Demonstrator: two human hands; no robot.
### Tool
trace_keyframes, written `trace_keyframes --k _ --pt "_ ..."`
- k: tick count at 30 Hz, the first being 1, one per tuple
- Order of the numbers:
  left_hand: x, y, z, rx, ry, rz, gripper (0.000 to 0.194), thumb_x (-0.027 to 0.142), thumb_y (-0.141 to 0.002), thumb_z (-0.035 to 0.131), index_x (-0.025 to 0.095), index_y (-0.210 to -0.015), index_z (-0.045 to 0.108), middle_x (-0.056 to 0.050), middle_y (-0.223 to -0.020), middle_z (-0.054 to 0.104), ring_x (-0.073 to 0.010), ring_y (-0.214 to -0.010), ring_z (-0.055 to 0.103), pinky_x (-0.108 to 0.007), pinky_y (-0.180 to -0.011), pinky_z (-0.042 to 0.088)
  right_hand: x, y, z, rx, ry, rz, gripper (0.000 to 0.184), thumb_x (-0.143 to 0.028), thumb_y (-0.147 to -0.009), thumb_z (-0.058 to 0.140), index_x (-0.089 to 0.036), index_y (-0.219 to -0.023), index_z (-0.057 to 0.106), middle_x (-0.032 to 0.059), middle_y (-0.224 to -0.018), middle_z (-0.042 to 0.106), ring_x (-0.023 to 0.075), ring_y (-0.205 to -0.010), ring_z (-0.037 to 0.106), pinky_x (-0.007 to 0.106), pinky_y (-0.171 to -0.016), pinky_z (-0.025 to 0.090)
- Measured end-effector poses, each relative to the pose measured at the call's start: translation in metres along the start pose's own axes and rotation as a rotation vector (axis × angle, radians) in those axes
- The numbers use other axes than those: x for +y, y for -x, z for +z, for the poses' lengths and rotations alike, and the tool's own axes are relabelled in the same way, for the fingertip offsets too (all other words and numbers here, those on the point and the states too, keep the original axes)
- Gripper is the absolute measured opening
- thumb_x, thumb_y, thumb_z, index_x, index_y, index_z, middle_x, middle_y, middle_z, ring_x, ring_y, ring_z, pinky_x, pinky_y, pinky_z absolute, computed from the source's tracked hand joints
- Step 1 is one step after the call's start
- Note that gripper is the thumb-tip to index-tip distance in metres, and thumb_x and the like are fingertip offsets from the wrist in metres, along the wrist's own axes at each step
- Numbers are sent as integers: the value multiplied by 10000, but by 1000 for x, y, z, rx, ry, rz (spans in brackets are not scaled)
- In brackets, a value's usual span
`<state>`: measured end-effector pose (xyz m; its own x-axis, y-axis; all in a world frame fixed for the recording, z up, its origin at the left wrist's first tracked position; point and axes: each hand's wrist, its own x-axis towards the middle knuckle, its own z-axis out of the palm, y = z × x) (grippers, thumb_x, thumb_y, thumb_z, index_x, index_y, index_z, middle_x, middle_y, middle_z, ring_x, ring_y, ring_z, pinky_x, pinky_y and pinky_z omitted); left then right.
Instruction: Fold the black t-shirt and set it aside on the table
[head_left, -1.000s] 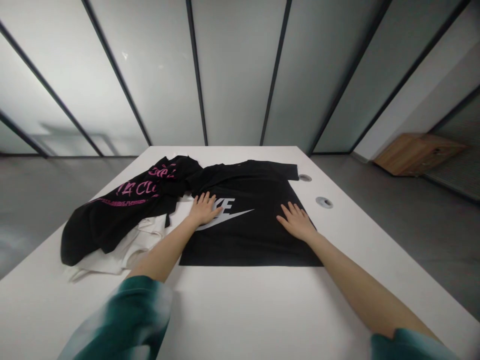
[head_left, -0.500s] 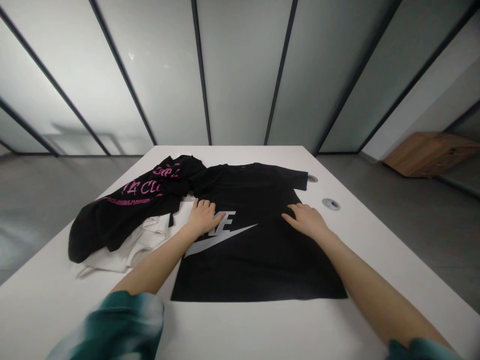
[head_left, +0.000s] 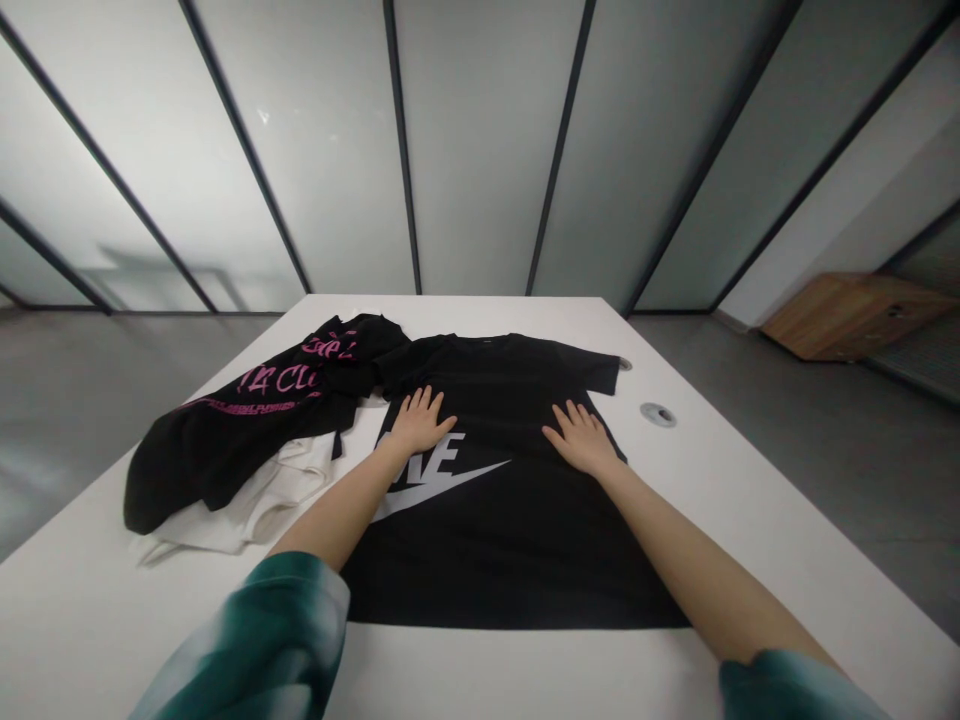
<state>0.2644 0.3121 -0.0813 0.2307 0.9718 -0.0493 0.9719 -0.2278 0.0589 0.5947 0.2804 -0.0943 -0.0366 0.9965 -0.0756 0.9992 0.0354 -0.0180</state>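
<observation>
Black T-shirt [head_left: 510, 560] spread on white surface [head_left: 480, 670]: I rest left hand [head_left: 418, 423] and right hand [head_left: 581, 440] palm-down on it, both grips open, holding it flat

From here I can see a black garment with pink lettering [head_left: 225, 450] heaped at the left of the white table [head_left: 750, 520], with a white garment [head_left: 240, 515] bunched under it. Two round grommets [head_left: 658, 414] sit in the tabletop at right. Frosted glass panels [head_left: 480, 150] in black frames fill the top of my view, above a grey floor [head_left: 825, 450], and a low wooden box [head_left: 851, 317] sits at far right.
</observation>
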Motion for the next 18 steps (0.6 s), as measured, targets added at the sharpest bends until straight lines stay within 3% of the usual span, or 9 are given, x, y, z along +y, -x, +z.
trace_keyframes --k 10,18 --pt "2 15 1 -2 -1 3 786 646 -958 242 157 -1572 277 -133 -1645 199 -317 -1518 157 -484 -1209 164 -5 13 2 7 -14 29 753 -648 -977 208 -194 -1571 296 129 -1632 232 305 -1497 212 488 -1198 173" --pt "-2 -2 2 4 6 4 801 660 -952 242 151 -1568 287 -139 -1646 194 -322 -1516 166 -465 -1208 170 2 -5 0 12 -41 5 746 -649 -975 203 -209 -1571 290 117 -1638 222 298 -1504 188 489 -1198 178"
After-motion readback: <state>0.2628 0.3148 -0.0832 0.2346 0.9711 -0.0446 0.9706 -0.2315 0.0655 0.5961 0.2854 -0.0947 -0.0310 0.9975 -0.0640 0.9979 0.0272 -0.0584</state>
